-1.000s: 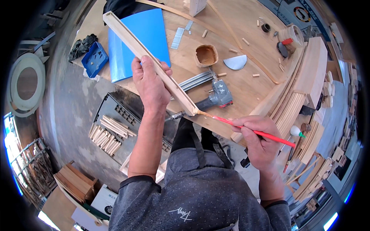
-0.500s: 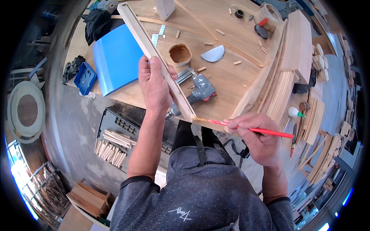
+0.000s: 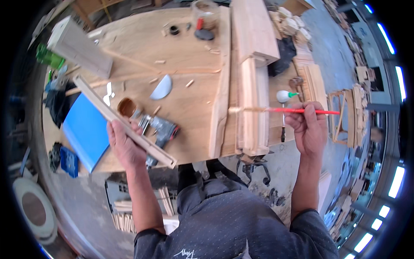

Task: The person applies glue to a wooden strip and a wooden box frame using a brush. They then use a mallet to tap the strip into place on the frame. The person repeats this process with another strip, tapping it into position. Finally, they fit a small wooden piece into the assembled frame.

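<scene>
My left hand (image 3: 128, 146) is closed round a long pale wooden strip (image 3: 97, 100), slanted over the near left of the workbench. A groove shows near the strip's lower end. My right hand (image 3: 309, 129) grips the red handle of a slim brush (image 3: 276, 110). The brush lies level in the air, its yellowish tip pointing left, well apart from the strip. Next to my left fingers stand a brown-coated cup (image 3: 127, 107) and a grey power tool (image 3: 164, 131), partly covered by the strip. Under the strip lies a blue sheet (image 3: 86, 134).
Long wooden boards (image 3: 254, 103) lie along the workbench (image 3: 189, 112) on the right, beside a white bottle (image 3: 283, 96) with a green cap. Small dowels and a pale half-disc (image 3: 161, 87) are scattered midway. A thick wooden block (image 3: 82, 47) stands far left; a crate (image 3: 111, 196) holds sticks below.
The brush tip has left the strip's near end, and my right hand has carried it up and right. The whole view has swung right. My left hand still holds the strip.
</scene>
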